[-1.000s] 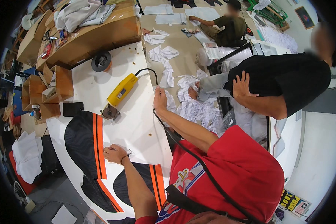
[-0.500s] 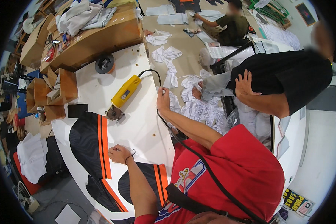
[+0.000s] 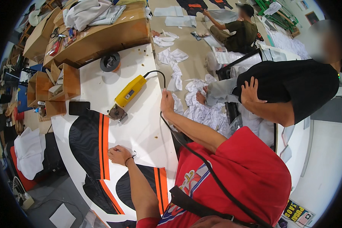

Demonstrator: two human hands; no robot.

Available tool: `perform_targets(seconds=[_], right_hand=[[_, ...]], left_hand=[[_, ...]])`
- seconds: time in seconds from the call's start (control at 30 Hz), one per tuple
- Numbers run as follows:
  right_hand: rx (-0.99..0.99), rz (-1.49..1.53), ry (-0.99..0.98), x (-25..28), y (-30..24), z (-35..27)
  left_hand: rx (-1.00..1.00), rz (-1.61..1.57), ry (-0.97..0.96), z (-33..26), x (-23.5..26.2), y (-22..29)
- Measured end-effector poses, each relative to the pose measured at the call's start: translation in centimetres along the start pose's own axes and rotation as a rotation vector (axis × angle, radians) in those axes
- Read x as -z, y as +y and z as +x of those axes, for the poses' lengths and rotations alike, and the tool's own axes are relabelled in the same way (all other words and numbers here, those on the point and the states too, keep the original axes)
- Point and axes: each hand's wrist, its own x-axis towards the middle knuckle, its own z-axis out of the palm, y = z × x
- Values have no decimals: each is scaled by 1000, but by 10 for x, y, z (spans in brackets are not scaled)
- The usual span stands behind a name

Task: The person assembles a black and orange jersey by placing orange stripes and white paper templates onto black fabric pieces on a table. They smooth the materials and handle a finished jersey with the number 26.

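Note:
A yellow electric rotary fabric cutter (image 3: 129,92) lies on the white table, its round blade end pointing down-left. Its black cord (image 3: 155,72) loops off the table edge, and my right hand (image 3: 167,102) is closed around it. My left hand (image 3: 119,155) rests on the table with fingers curled together, beside the orange edge of a large dark patterned fabric piece (image 3: 85,146). Whatever sits in those fingers is too small to make out. Another dark piece with orange stripes (image 3: 135,184) lies below my left wrist, and a third (image 3: 98,195) is at the lower left.
A black phone (image 3: 79,108) and an open cardboard organiser box (image 3: 70,81) are at the table's left. A round dark container (image 3: 110,62) stands behind the cutter. A person in black (image 3: 285,83) stands at right; another person (image 3: 235,30) sits on the floor near white fabric scraps (image 3: 205,110).
The view has shifted slightly. Both hands stay nearly in place, and the cutter has not visibly moved on the table. The seated person's arm has risen.

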Motion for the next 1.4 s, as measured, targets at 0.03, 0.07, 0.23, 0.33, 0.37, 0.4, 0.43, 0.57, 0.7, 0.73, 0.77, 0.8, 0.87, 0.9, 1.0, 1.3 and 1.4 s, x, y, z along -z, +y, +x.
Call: perform_targets(seconds=[0.03, 0.07, 0.23, 0.33, 0.37, 0.4, 0.43, 0.57, 0.7, 0.73, 0.77, 0.8, 0.87, 0.9, 1.0, 1.3, 1.4], right_hand=[[4, 2, 11, 0, -1, 0], [8, 5, 21, -1, -2, -1], [-21, 4, 4, 0, -6, -2], [-19, -19, 1, 1, -7, -3], [-12, -23, 5, 0, -8, -3], [-5, -31, 11, 1, -6, -1], [-9, -38, 3, 0, -5, 0], [-11, -57, -8, 1, 0, 0], [-6, -77, 4, -2, 3, 5], [-18, -75, -1, -3, 3, 5], [-30, -72, -6, -3, 4, 5], [-41, -74, -10, -2, 2, 5], [-38, -67, -2, -1, -1, 3], [-35, -65, -2, 0, -2, 2], [-31, -62, -3, 0, -3, 1], [-56, -77, -22, -2, 2, 5], [-1, -62, 26, -3, 1, 4]], left_hand=[[-4, 4, -2, 1, 0, -1], [-9, 8, -4, 0, 1, -1], [19, -6, -21, 1, 4, 2], [11, -14, 17, -1, 0, -1], [5, -14, 33, 0, -2, -2], [2, -11, 21, 0, -1, -2], [0, -8, 8, 0, -1, -1], [12, -1, -39, 1, 2, 1], [23, -13, -12, 1, 1, 1], [26, -11, -15, 1, 1, 1], [30, -9, -17, 1, 1, 1], [30, -5, -21, 1, 2, 2], [30, 3, -29, 1, 4, 3], [24, 7, -25, 1, 2, 2], [15, 7, -18, 1, 0, -1], [31, 10, -18, 1, 1, 1], [19, 3, -11, 1, -2, -1]])
